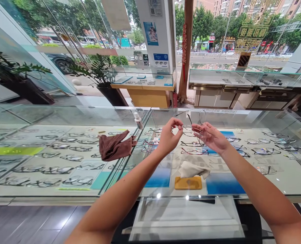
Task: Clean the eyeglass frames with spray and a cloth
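Note:
Both my hands are raised over a glass display counter (64, 115) and hold one pair of thin-framed glasses (194, 126) between them. My left hand (168, 136) pinches the frame's left side with thumb and forefinger. My right hand (211, 137) grips the right lens and temple with curled fingers. One temple arm of the glasses sticks up and back. Under the glass lie rows of spectacle frames (64, 156).
A brown cloth (114, 145) lies crumpled on the counter to the left, with a small white spray bottle (138, 120) behind it. A pale cloth (193, 169) rests on a yellow pad (188, 183) near the front edge. Potted plants and other display cases stand beyond.

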